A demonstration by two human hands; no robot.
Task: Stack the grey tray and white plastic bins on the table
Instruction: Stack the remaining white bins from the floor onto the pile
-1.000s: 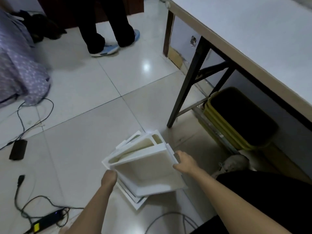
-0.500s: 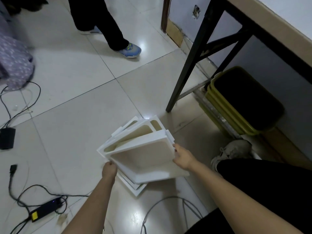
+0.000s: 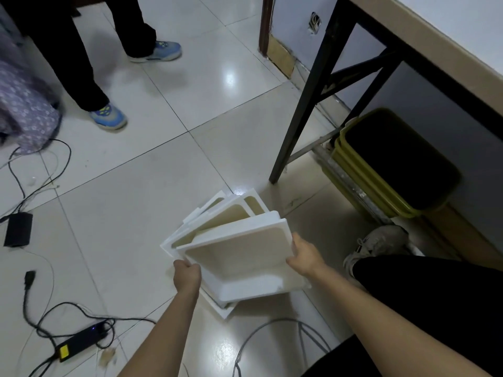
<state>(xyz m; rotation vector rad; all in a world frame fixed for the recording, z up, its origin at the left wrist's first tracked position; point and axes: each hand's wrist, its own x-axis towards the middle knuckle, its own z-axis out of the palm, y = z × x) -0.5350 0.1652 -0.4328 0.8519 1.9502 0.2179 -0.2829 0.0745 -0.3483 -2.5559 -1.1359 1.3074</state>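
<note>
1. now your left hand [image 3: 187, 273] grips the near-left rim of the top white bin [image 3: 245, 257].
2. your right hand [image 3: 304, 254] clasps its right edge.
3. shallow, cream inside, it sits tilted on fanned white bins [image 3: 217, 213] on the floor [image 3: 122, 227] beside the worktop [image 3: 435, 36] leg.

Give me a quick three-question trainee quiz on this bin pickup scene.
1. True or false: both hands hold the top white bin.
2. Where are the white bins now? A) on the table B) on the floor beside the table leg C) inside the yellow bins
3. Fill in: the left hand grips the bin's ___ rim.

Key: 1 true; 2 B; 3 left. The right hand grips the right rim.
</note>
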